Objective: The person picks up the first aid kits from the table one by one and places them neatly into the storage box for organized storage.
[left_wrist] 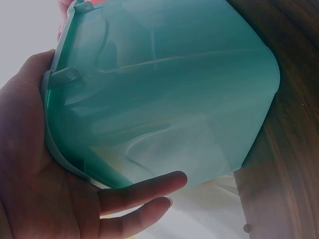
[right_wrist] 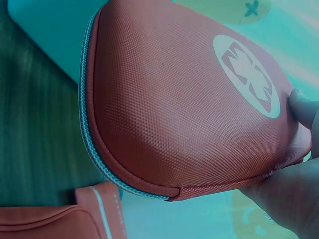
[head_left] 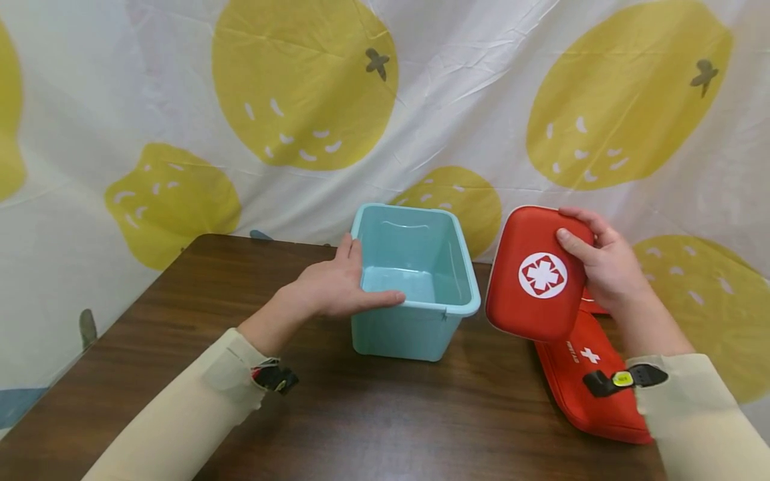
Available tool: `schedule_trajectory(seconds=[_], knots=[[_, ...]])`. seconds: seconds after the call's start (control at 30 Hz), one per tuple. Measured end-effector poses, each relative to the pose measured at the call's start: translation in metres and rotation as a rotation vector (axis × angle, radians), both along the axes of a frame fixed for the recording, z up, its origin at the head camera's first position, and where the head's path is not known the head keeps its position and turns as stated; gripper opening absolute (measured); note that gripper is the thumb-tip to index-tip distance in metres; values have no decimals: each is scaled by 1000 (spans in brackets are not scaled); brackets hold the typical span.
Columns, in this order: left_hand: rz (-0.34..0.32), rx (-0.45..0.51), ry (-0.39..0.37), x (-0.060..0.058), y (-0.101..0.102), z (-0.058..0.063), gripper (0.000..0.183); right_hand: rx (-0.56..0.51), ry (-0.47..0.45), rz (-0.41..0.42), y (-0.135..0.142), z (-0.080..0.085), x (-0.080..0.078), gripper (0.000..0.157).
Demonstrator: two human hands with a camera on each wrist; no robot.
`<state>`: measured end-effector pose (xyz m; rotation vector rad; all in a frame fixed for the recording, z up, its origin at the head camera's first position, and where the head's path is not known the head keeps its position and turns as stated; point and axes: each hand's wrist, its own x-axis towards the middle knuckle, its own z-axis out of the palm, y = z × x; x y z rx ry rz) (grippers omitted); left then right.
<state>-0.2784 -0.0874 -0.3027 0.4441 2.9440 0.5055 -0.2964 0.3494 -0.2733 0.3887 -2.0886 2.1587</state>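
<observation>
A light blue plastic bin (head_left: 397,334) stands on the table, its inside showing nothing but the bare bottom. My left hand (head_left: 337,284) rests against the bin's near left corner, thumb along the front rim and fingers straight along the left side. Seen from the left wrist, two fingers (left_wrist: 149,191) extend past the bin's wall (left_wrist: 179,99). To the right of the bin, my right hand (head_left: 613,260) grips a red hard-shell first aid case (head_left: 517,294) by its upper right edge, thumb on the front face. The case has a white round emblem and a zipper (right_wrist: 89,129) round its edge.
Under the raised case lies a flat red first aid pouch (head_left: 601,394) with a white cross, partly covered by the case and right arm. More red shows just behind it. The brown table (head_left: 385,427) meets a lemon-print cloth (head_left: 457,80) at the back.
</observation>
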Motion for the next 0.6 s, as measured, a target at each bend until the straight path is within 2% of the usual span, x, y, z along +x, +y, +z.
schedule_trajectory(seconds=[0.23,0.6], knots=[[3,-4,10,0,0,-1,140,-68,45,20,-7,15,-1,38],[1,-5,14,-1,0,-1,139,-83,95,-5,-20,36,-1,38]])
